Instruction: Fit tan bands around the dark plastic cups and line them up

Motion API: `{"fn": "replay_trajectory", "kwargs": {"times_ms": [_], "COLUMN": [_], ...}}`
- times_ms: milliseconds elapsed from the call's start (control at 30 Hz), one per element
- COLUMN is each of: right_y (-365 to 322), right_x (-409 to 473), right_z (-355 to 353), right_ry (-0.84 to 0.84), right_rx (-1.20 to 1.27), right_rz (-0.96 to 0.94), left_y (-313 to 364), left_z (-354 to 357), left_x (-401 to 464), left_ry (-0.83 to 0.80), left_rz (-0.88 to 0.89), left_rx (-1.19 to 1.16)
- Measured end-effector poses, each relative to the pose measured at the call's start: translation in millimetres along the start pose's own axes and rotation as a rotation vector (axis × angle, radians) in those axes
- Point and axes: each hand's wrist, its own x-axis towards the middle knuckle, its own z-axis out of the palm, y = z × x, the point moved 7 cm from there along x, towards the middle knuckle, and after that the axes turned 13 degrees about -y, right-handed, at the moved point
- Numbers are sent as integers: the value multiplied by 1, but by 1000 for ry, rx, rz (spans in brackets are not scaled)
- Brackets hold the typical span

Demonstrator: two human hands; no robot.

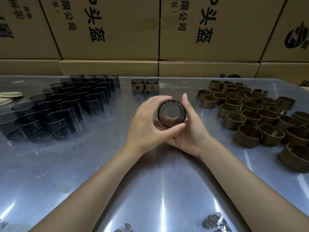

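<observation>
On the shiny table, a big block of dark cups stands at the left, a heap of tan bands lies at the right, and two banded cups stand side by side at the far edge. Both hands hold one cup just above the middle, left hand curled round its left wall, right hand cupping its right side. It looks light, stiff and slick (thin smooth plastic, likely), so the grip belongs on the side wall; its short axis points at the camera, whether mouth or base foremost I cannot tell.
</observation>
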Motion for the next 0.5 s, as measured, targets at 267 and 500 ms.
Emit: {"fn": "replay_trajectory", "kwargs": {"times_ms": [267, 500], "right_y": [1, 3], "right_x": [6, 9], "right_z": [1, 1], "right_ry": [115, 165], "right_rx": [-55, -198], "right_rz": [-49, -51], "left_y": [-2, -14], "left_z": [13, 9], "left_x": [-4, -7], "left_ry": [129, 257], "left_rz": [-175, -355], "left_rx": [-295, -521]}}
